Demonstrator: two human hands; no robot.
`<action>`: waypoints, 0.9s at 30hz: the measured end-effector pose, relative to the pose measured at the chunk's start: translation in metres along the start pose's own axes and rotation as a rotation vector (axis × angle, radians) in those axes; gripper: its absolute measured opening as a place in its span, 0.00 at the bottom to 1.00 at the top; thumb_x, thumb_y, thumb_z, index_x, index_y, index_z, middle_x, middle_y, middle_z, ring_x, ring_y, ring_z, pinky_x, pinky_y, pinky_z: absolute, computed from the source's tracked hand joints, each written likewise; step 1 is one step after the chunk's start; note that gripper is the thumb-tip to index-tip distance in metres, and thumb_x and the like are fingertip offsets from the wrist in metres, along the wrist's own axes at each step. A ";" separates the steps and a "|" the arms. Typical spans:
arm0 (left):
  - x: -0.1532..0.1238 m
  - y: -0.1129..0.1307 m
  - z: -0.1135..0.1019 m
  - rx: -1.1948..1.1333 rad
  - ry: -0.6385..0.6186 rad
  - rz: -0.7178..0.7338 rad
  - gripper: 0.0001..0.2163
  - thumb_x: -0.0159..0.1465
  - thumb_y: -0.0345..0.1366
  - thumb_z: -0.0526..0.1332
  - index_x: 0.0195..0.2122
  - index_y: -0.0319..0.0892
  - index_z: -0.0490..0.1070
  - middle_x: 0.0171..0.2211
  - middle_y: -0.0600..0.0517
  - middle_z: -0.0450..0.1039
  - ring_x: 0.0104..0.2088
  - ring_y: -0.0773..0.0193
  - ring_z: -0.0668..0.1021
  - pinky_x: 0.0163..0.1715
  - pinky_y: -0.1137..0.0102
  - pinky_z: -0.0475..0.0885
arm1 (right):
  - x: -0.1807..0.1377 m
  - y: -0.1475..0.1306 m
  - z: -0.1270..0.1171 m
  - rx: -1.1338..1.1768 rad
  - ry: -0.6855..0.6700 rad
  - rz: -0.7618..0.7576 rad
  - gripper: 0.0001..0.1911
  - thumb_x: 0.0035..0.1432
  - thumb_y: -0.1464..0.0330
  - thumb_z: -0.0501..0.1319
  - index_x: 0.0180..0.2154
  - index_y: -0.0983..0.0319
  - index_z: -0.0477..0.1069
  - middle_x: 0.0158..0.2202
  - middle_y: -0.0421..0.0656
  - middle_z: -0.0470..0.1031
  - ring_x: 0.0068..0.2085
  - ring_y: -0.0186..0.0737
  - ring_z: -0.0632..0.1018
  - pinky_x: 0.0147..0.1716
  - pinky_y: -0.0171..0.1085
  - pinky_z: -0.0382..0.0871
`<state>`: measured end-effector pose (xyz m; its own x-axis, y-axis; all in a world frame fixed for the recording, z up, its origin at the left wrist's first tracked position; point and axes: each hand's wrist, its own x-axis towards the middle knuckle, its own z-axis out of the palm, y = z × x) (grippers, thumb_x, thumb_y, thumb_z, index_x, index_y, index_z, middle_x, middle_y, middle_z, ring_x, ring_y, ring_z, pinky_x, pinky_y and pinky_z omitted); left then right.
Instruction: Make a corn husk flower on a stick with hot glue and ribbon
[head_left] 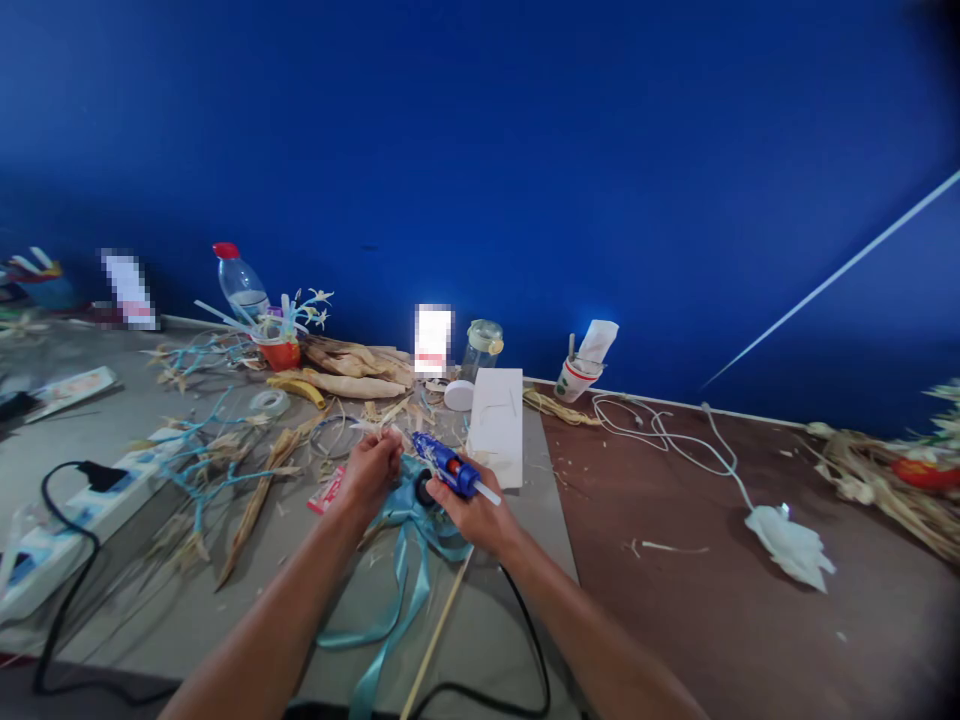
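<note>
Right hand (474, 510) gripped a blue glue gun (445, 462), left hand (373, 468) closed, its contents hard to tell, teal ribbon (406, 492) between.

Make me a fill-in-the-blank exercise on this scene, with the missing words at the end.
1. The right hand holds a blue ____.
2. Long, shiny light-blue tails of ____ lie over the grey surface.
3. The plastic bottle against the wall has a ____ cap.
4. At the left, a black plug sits in a long white ____.

Missing words: glue gun; ribbon; red; power strip.
</note>
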<state>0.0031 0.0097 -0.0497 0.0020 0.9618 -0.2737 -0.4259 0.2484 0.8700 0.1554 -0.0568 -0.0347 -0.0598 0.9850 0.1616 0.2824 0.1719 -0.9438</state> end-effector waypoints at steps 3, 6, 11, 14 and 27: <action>0.000 0.001 0.000 -0.020 -0.011 -0.004 0.12 0.48 0.37 0.65 0.21 0.40 0.60 0.15 0.61 0.59 0.12 0.78 0.58 0.11 0.79 0.51 | -0.003 0.006 0.000 -0.003 -0.012 0.012 0.09 0.51 0.61 0.61 0.28 0.60 0.69 0.25 0.39 0.73 0.27 0.37 0.71 0.29 0.35 0.65; 0.000 0.000 0.000 -0.032 -0.005 -0.005 0.12 0.47 0.36 0.66 0.21 0.40 0.61 0.14 0.61 0.59 0.12 0.79 0.58 0.12 0.79 0.51 | -0.006 0.008 0.000 -0.028 -0.016 -0.016 0.07 0.50 0.62 0.61 0.28 0.60 0.70 0.25 0.39 0.71 0.26 0.36 0.70 0.29 0.35 0.64; 0.000 0.001 -0.002 -0.068 -0.028 -0.017 0.12 0.46 0.33 0.66 0.22 0.40 0.61 0.14 0.61 0.59 0.12 0.79 0.59 0.12 0.80 0.52 | -0.006 0.010 0.001 -0.052 0.007 -0.026 0.06 0.49 0.64 0.62 0.28 0.60 0.70 0.23 0.39 0.70 0.25 0.35 0.68 0.28 0.34 0.64; 0.000 0.002 -0.003 -0.089 -0.082 -0.066 0.11 0.46 0.33 0.65 0.22 0.39 0.60 0.15 0.61 0.60 0.12 0.78 0.58 0.12 0.79 0.51 | -0.005 0.013 0.001 -0.080 0.029 -0.026 0.08 0.49 0.63 0.62 0.28 0.61 0.70 0.24 0.40 0.71 0.26 0.35 0.70 0.29 0.34 0.65; -0.001 0.005 -0.004 -0.055 -0.146 -0.104 0.09 0.46 0.32 0.63 0.21 0.39 0.61 0.15 0.60 0.60 0.12 0.78 0.58 0.12 0.79 0.50 | -0.004 0.011 -0.001 -0.087 -0.020 -0.016 0.10 0.51 0.61 0.60 0.30 0.63 0.69 0.26 0.40 0.72 0.27 0.34 0.71 0.30 0.33 0.67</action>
<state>-0.0031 0.0099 -0.0466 0.1782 0.9387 -0.2950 -0.4653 0.3446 0.8154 0.1596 -0.0588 -0.0460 -0.0836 0.9819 0.1702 0.3635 0.1890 -0.9122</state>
